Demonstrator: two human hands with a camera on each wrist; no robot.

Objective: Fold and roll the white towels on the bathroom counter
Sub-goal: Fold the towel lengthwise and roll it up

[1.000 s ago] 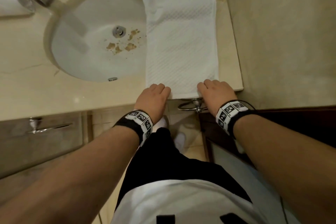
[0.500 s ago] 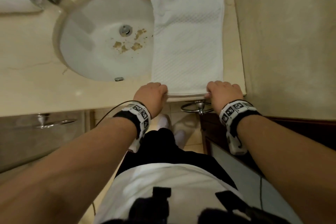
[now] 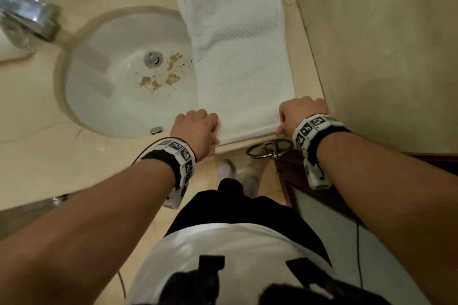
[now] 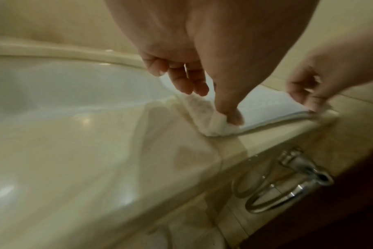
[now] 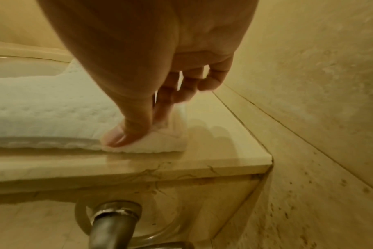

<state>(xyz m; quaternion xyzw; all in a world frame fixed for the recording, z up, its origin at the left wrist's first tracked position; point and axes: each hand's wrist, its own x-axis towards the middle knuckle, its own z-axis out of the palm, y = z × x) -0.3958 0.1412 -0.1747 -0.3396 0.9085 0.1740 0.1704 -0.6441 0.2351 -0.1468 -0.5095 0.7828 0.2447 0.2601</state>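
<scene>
A long white towel [image 3: 238,52] folded into a narrow strip lies on the beige counter [image 3: 37,146], running from the back wall to the front edge, its left side over the sink rim. My left hand [image 3: 198,126] pinches the near left corner of the towel [image 4: 215,123] between thumb and fingers. My right hand [image 3: 301,112] pinches the near right corner of the towel [image 5: 160,139], thumb on top. Both corners are slightly lifted and curled at the counter's front edge.
A white sink [image 3: 119,82] with brown debris near its drain sits left of the towel. A chrome faucet [image 3: 29,17] stands at the far left. A beige wall [image 3: 384,44] bounds the counter's right side. A chrome towel ring [image 3: 270,148] hangs below the front edge.
Both hands went from lying flat on the towel's near end to curling round its two near corners. The head view has shifted.
</scene>
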